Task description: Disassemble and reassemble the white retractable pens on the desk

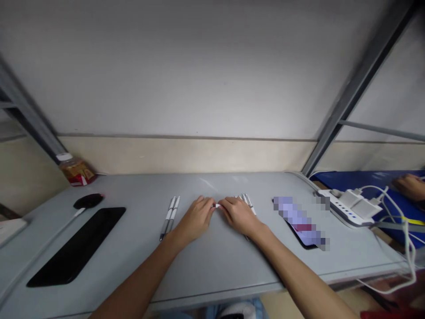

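Note:
Over the middle of the grey table, my left hand (196, 217) and my right hand (239, 215) meet with their fingers closed. Between the fingertips shows a short white and dark bit of a pen (217, 205), held at both ends; most of it is hidden by the fingers. Two white pens (171, 217) with grey grips lie side by side just left of my left hand. More white pens (247, 200) lie beside and partly beneath my right hand, which hides how many there are.
At right lie a phone (299, 223) with a lit screen and a white power strip (347, 208) with cables. On the left are a black tablet-like slab (79, 246), a round black charger (88, 201) and a bottle (77, 170). Another person's hand (410, 186) rests at far right.

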The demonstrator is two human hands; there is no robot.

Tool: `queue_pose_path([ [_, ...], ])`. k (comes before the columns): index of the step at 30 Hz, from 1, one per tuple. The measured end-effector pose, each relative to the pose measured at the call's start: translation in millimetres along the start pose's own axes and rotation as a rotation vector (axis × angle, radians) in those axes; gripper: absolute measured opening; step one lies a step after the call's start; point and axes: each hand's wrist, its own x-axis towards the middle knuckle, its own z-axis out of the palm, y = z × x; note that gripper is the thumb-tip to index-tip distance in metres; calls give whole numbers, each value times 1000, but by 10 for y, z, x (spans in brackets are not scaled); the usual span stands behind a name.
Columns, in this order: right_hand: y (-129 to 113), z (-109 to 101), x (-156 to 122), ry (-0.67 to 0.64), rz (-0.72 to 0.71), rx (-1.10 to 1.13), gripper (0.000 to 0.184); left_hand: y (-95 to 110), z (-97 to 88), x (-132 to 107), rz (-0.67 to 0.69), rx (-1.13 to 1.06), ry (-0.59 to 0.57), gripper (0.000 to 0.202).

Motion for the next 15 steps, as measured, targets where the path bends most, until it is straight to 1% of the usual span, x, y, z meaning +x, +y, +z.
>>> queue_pose_path([
  [3,-7,7,-2,-22,15,-18,32,-17,1,8,14,11,-8,19],
  [5,3,3,-8,17,31,-5,26,-23,-6,13,-2,4,0,18],
  [8,38,-16,-15,85,52,30,23,-18,-28,20,-35,-16,7,18],
  [11,68,-33,-13,81,38,36,16,-2,-51,27,-55,-36,-1,21],
  [12,72,-36,-11,79,35,36,16,2,-57,29,-57,-40,-2,21],
  [15,69,-42,-9,77,35,46,25,3,-64,34,-57,-48,2,22],
])
